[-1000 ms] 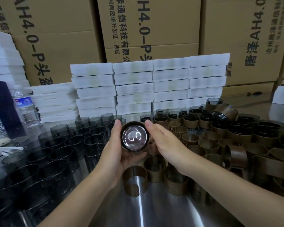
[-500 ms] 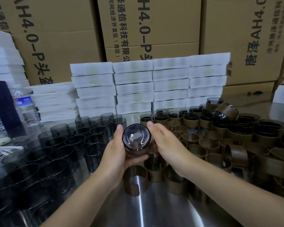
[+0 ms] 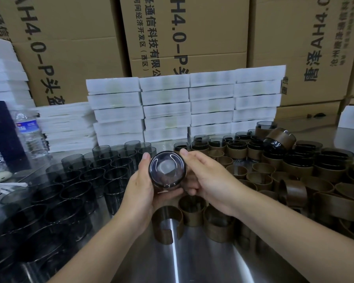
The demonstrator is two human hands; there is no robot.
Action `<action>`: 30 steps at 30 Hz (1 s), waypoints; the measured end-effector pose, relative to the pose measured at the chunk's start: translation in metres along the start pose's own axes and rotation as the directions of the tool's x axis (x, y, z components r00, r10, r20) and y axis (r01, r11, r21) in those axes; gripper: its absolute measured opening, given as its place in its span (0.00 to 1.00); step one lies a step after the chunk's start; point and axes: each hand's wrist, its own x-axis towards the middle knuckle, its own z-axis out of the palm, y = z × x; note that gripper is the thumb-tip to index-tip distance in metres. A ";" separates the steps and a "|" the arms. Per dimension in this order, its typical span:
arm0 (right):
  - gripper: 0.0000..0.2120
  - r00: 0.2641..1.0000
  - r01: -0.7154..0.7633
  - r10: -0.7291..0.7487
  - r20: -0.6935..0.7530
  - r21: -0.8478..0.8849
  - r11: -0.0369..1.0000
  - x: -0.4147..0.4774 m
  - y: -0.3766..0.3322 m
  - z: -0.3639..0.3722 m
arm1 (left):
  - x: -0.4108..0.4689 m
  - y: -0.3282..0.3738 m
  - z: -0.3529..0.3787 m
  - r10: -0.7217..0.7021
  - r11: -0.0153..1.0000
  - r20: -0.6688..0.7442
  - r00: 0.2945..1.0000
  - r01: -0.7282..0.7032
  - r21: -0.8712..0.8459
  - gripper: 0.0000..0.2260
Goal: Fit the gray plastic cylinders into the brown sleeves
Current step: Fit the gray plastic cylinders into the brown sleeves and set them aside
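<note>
Above the shiny counter (image 3: pixel 192 262), we held one gray cylinder (image 3: pixel 168 170) up in both hands.
Our left hand (image 3: pixel 141 190) curled around its left side and under it. Our right hand (image 3: pixel 208 180) curled around its right side. The round bottom of it faced us. A dark brown edge showed around it, but we could not tell if that was a sleeve. Many bare gray cylinders (image 3: pixel 90 180) stood in rows on the left of the counter. Empty brown sleeves (image 3: pixel 260 180) stood packed together on the right. One split sleeve (image 3: pixel 166 223) stood just below our hands. At the back right stood sleeved cylinders (image 3: pixel 239 150). White boxes (image 3: pixel 166 111) were stacked behind, in front of big cardboard boxes (image 3: pixel 80 48). A water bottle (image 3: pixel 30 133) stood far left.
</note>
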 end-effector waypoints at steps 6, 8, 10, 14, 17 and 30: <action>0.25 0.999 0.042 -0.042 0.001 -0.015 0.999 0.001 -0.043 -0.031 | 0.003 0.000 -0.003 0.065 0.984 -0.114 0.991 -0.044 0.172 0.14; 0.18 0.978 0.081 -0.136 -0.160 -0.305 0.949 0.006 -0.057 -0.047 | 0.005 0.000 -0.005 0.005 0.978 -0.182 0.983 0.034 0.206 0.07; 0.12 0.917 0.031 -0.285 -0.279 -0.662 0.749 0.016 -0.066 -0.068 | 0.004 -0.001 -0.006 -0.055 0.954 -0.187 0.981 0.106 0.279 0.05; 0.14 0.888 -0.188 -0.344 -0.306 -0.923 0.335 0.034 -0.065 -0.109 | 0.000 -0.005 -0.004 -0.146 0.902 -0.150 0.978 0.194 0.386 0.05; 0.14 0.923 -0.241 -0.256 -0.289 -0.949 0.202 0.043 -0.052 -0.128 | 0.001 -0.007 -0.004 -0.181 0.875 -0.150 0.972 0.229 0.427 0.05; 0.10 0.945 -0.296 -0.119 -0.305 -0.951 0.090 0.059 -0.015 -0.144 | 0.003 -0.014 -0.005 -0.300 0.850 -0.134 0.944 0.329 0.411 0.07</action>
